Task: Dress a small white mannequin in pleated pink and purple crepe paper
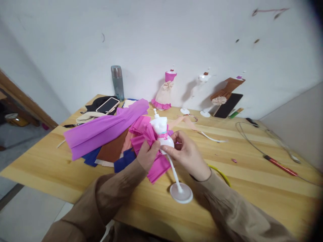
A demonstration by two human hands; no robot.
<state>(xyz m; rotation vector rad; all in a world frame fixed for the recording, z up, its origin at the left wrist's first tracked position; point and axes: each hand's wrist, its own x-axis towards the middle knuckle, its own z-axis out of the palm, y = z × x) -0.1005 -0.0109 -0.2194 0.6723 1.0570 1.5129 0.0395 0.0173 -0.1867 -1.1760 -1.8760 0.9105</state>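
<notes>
A small white dress-form mannequin (159,125) leans in front of me, its round base (181,194) tilted toward me. A pink band (163,135) circles its waist, with a thin bluish line at the top edge. My left hand (148,155) is closed on gathered pink crepe paper (158,168) at the mannequin's left side in view. With thumb and bent fingers, my right hand (189,155) grips the mannequin's hip from the other side; its fingertips are partly hidden behind the form.
Purple crepe paper (108,129) covers brown and blue sheets at left, near a phone (108,105) and a bottle (117,84). Dressed mannequins (165,90) and a bare one (204,79) stand by the wall. A red-handled corded tool (281,165) lies right; a yellow curved thing (220,173) is beside my right wrist.
</notes>
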